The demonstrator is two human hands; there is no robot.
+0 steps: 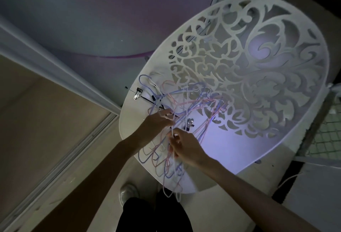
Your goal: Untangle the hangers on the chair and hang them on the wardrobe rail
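Tangled hangers (177,121) heaped at seven o'clock on white fretwork chair (258,66). Left hand (156,123) fingers curled into wires; right hand (186,147) fingers pinching a pale strand.

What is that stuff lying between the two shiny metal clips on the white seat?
In the head view, between the upper clip and the lower clip runs a thin black bar, crossed by tangled blue and pink wire hangers; the left hand reaches in there.

You've got pink, blue & white wire hangers (177,106), tangled. Chair (276,69): white, cutout floral scrollwork on back. Clip hanger (162,105): black bar, silver clips. Your trousers (153,215) black.
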